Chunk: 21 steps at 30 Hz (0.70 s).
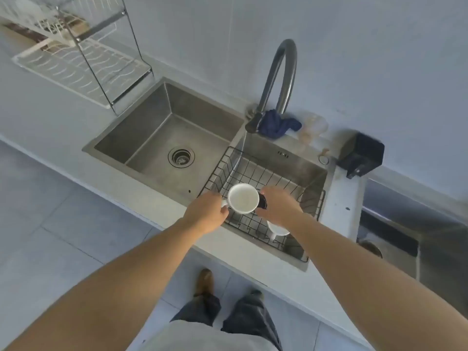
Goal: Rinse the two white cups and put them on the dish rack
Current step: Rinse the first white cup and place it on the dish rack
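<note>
My left hand grips the handle of a white cup, held upright over the black wire basket in the right sink basin. My right hand is closed on a small dark object pressed against the cup's right side. A second white cup lies in the basket below my right wrist, mostly hidden. The faucet runs a thin stream into the basket behind the cup. The white dish rack stands on the counter at the far left.
The left sink basin with its drain lies between the rack and the basket. A blue cloth sits at the faucet base. A clear glass and a black box stand on the counter to the right.
</note>
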Each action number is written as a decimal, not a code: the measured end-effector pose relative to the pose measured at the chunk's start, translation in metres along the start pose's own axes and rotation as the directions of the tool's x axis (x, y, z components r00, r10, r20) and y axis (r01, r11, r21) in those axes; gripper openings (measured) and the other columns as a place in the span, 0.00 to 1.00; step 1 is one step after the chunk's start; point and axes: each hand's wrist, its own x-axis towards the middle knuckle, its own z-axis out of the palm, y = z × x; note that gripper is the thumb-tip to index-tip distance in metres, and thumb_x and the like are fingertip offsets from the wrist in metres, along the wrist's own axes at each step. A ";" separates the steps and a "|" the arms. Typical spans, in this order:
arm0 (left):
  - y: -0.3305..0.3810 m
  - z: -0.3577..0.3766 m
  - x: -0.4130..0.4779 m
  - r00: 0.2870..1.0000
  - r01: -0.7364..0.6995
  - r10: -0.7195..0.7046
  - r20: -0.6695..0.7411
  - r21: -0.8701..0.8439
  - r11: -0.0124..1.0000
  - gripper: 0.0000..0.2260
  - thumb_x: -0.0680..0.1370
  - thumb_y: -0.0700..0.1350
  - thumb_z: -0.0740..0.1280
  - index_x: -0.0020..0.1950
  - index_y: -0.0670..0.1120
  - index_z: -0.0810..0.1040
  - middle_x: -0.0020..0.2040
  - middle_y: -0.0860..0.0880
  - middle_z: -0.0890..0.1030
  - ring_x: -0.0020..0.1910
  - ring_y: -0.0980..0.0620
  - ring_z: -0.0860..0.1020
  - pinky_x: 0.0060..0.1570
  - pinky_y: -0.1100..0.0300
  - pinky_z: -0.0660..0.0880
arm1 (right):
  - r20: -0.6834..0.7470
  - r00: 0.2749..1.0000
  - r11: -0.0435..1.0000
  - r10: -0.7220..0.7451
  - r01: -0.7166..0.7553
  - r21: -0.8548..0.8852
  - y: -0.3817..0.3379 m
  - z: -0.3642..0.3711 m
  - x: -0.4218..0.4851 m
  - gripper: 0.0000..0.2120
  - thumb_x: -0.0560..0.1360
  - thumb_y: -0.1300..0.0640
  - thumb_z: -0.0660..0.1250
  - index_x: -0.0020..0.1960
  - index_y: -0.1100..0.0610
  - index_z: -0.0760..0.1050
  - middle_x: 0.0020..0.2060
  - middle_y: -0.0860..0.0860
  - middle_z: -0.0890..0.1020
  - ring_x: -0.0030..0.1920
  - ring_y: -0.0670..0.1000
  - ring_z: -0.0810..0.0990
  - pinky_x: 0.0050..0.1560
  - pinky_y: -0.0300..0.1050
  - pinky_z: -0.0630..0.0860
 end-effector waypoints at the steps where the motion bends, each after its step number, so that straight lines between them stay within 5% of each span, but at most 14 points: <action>1: 0.002 0.002 0.003 1.000 0.011 -0.011 0.004 0.012 1.000 0.10 0.80 0.50 0.62 0.50 0.43 0.75 0.45 0.47 0.76 0.39 0.48 0.74 0.35 0.56 0.67 | 0.009 1.000 1.000 -0.018 0.018 -0.007 0.002 0.000 0.005 0.22 0.71 0.47 0.72 0.61 0.51 0.72 0.53 0.49 0.76 0.52 0.53 0.76 0.47 0.48 0.72; 4: 0.007 0.007 0.012 0.998 0.062 -0.062 -0.009 0.022 0.998 0.11 0.80 0.50 0.64 0.53 0.43 0.76 0.45 0.49 0.74 0.40 0.48 0.73 0.36 0.56 0.68 | 0.058 0.997 0.998 -0.044 0.046 -0.047 0.010 0.000 0.019 0.27 0.69 0.45 0.73 0.64 0.52 0.71 0.56 0.50 0.76 0.53 0.53 0.76 0.54 0.52 0.75; 21: 0.019 0.042 0.039 0.951 0.307 -0.307 0.026 -0.003 0.952 0.06 0.79 0.43 0.69 0.50 0.41 0.81 0.49 0.42 0.81 0.47 0.41 0.81 0.42 0.51 0.77 | 0.167 0.941 0.938 -0.295 0.318 -0.138 0.040 0.029 0.079 0.43 0.63 0.36 0.77 0.70 0.53 0.66 0.59 0.50 0.75 0.57 0.52 0.76 0.56 0.51 0.74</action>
